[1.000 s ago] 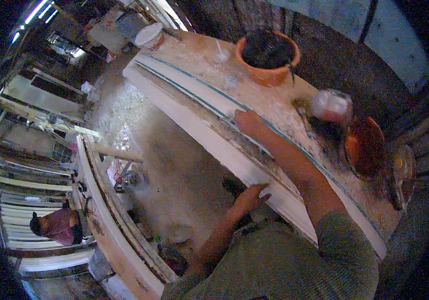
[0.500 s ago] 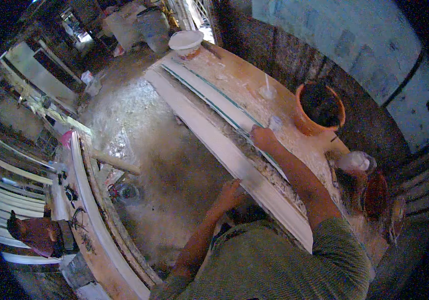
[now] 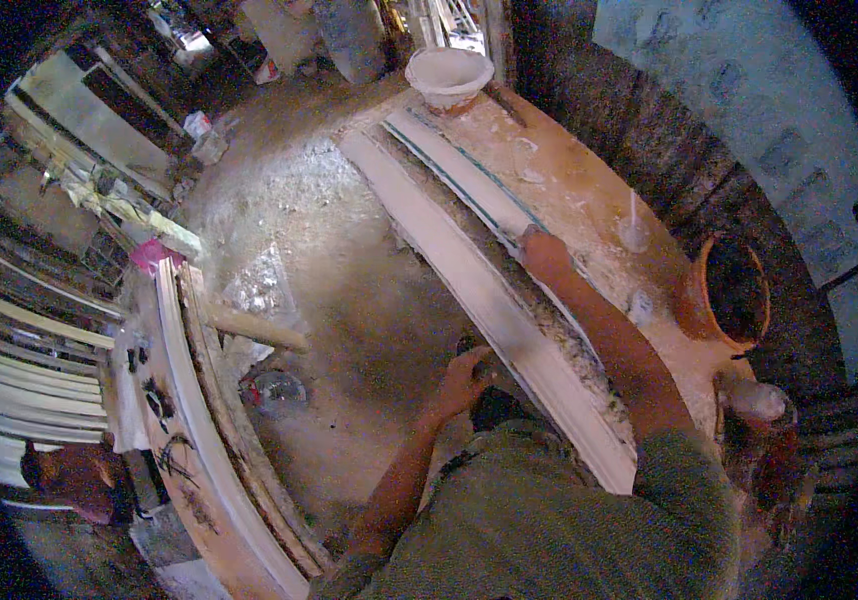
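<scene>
A long white moulding point(image 3: 449, 262) with ridged lines runs along the near edge of the bench. Beside it lies a narrower white strip with teal edges point(image 3: 469, 176). My right hand point(image 3: 547, 252) is closed at this strip, fingers curled over its edge, the forearm covering part of its nearer length. At the moulding's left edge, my left hand point(image 3: 465, 378) has its fingers curled; a small dark shape shows by the fingertips, too blurred to name. A greyish smear lies on the moulding near that hand.
On the dusty bench point(image 3: 589, 190) stand a white-crusted bowl point(image 3: 449, 78) at the far end and an orange bucket point(image 3: 701, 300) at the right. A clear container point(image 3: 757, 400) stands nearer. Leftward, another bench holds a long moulding point(image 3: 211, 440); a pole point(image 3: 259, 328) juts from it.
The view has shifted, so the bench appears farther right. My left hand has drawn slightly back from the moulding's edge. My right hand remains at the teal-edged strip.
</scene>
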Motion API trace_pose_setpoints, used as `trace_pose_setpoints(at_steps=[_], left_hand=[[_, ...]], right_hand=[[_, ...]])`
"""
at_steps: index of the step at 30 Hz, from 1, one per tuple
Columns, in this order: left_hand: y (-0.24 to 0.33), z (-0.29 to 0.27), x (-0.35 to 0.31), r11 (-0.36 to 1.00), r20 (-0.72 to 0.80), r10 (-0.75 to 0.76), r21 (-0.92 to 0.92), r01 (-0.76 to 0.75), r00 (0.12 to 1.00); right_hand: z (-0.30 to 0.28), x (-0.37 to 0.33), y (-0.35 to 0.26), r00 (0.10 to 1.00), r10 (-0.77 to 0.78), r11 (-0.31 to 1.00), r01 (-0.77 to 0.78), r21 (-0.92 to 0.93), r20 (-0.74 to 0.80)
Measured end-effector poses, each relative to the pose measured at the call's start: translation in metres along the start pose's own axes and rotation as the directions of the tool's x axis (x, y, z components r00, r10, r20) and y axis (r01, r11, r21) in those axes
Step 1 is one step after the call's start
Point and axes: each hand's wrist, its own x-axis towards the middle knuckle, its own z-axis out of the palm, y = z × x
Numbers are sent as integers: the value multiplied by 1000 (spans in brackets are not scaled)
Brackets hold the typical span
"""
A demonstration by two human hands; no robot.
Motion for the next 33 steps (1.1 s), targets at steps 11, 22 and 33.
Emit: trace_pose_setpoints(at_steps=[11, 22, 33], left_hand=[[-58, -169, 142, 991, -165, -3, 130, 25, 986], [-84, -209, 237, 963, -202, 81, 267, -25, 976], [-101, -236, 272, 824, 66, 68, 558, -94, 995]], right_hand=[[10, 0, -82, 993, -117, 993, 117, 31, -5], [-21, 23, -83, 983, -174, 981, 178, -74, 50], [9, 113, -120, 915, 16, 997, 14, -73, 402]])
